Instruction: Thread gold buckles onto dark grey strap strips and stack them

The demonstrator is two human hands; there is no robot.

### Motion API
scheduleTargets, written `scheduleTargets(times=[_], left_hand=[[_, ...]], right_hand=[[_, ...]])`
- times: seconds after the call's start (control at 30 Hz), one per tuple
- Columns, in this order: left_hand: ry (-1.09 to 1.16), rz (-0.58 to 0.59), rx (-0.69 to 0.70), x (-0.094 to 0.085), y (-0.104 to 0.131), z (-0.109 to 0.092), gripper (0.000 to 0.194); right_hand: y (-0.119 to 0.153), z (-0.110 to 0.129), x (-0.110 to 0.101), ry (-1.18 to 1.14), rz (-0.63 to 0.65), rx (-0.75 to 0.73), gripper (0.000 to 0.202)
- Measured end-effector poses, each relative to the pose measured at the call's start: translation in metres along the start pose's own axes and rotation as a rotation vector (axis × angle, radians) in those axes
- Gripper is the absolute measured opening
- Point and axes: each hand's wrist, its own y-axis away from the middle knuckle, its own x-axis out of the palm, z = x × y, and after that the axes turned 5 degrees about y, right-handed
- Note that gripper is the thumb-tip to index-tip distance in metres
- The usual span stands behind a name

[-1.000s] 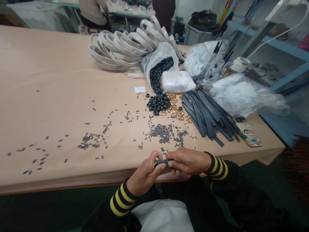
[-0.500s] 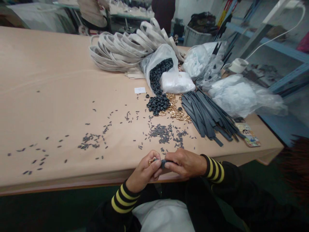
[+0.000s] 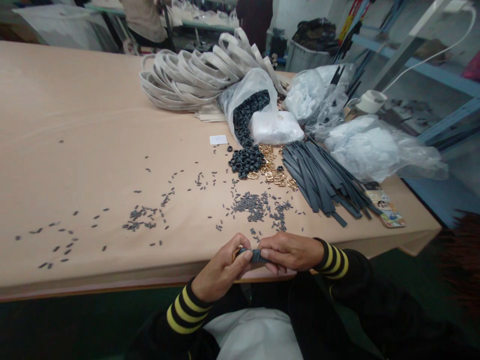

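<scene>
Both hands meet at the table's front edge, holding one dark grey strap piece (image 3: 256,256) between them. My left hand (image 3: 225,265) pinches its left end, where a bit of gold metal shows beside the fingers. On the right end my right hand (image 3: 290,251) is closed, thumb and fingers pressed together. Just beyond the hands lies a pile of small dark pieces (image 3: 250,206). Farther back are a heap of dark loops (image 3: 245,161), gold buckles (image 3: 275,176) and a fan of dark grey straps (image 3: 318,175).
The tan table (image 3: 93,115) carries more scattered small pieces (image 3: 141,218) at the left. Coiled pale straps (image 3: 187,77), an open bag of dark loops (image 3: 255,107) and plastic bags (image 3: 363,145) stand at the back. A phone-like patterned object (image 3: 390,212) lies right. People are partly visible behind.
The hands have shifted slightly apart, my left hand a little leftward, and more of the dark strap piece shows between them. Both hands still hold it.
</scene>
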Motion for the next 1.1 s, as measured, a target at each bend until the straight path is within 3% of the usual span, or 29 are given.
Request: scheduleTargets(times=[0.2,0.47,0.67,0.87,1.1], left_hand=[[0.079,-0.008,0.018,0.000,0.001,0.009,0.017],[-0.102,-0.036,0.157,0.010,0.009,-0.007,0.014],[-0.186,-0.130,0.146,0.011,-0.001,0.006,0.015],[-0.199,-0.164,0.195,0.002,-0.006,0.015,0.016],[-0.353,-0.184,0.276,0.002,-0.003,0.005,0.015]], right_hand=[[-0.003,-0.002,0.002,-0.254,0.007,0.082,0.032],[-0.004,-0.005,0.001,-0.485,0.126,0.052,0.040],[-0.012,0.001,0.006,-0.269,0.028,0.116,0.035],[-0.019,0.000,0.013,0.023,-0.235,0.097,0.025],[-0.014,-0.005,0.012,-0.149,-0.139,0.027,0.027]])
